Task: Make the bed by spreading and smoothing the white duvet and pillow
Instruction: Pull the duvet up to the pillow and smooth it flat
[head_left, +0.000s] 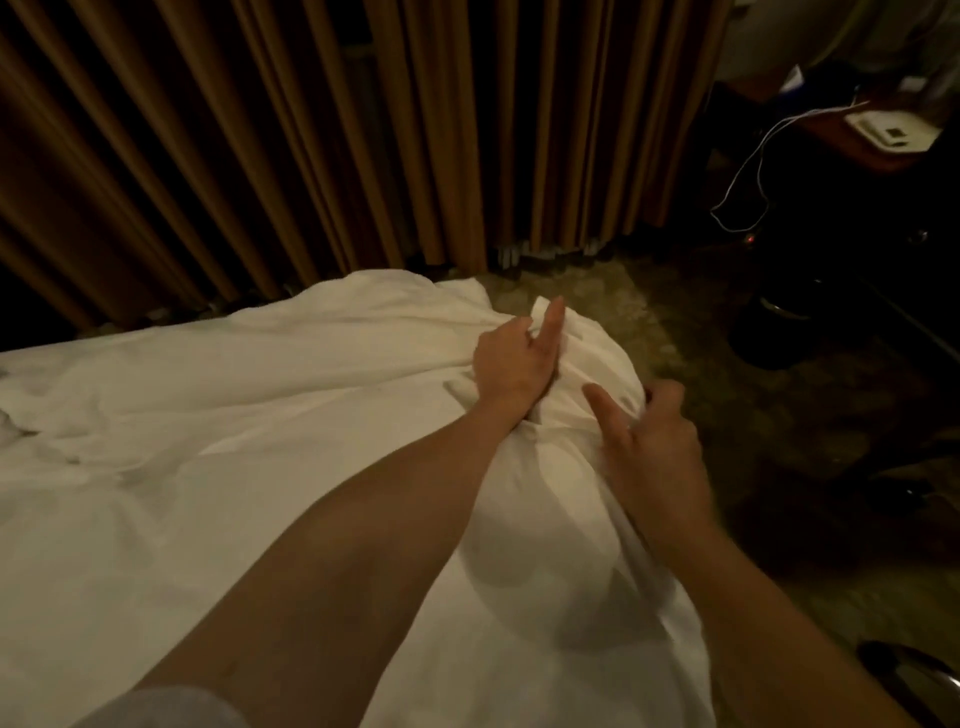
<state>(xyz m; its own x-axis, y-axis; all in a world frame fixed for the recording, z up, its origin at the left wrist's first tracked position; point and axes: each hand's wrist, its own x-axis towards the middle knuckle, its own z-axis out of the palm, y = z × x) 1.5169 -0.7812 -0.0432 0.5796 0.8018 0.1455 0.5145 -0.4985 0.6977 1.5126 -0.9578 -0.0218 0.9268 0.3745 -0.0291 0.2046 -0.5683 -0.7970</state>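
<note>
My left hand (511, 364) clamps bunched corner of white duvet (234, 467) at bed edge, index out; my right hand (649, 441) pinches fold beside it. Risk: 2 uneven pulls drag duvet onto carpet (649, 312). Pillow unseen.

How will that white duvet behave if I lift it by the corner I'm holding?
Probably floppy: the white duvet bunches into folds where the left hand and right hand grip it. Likely it will drape and trail, since its edge already hangs off the bed toward the carpet.
</note>
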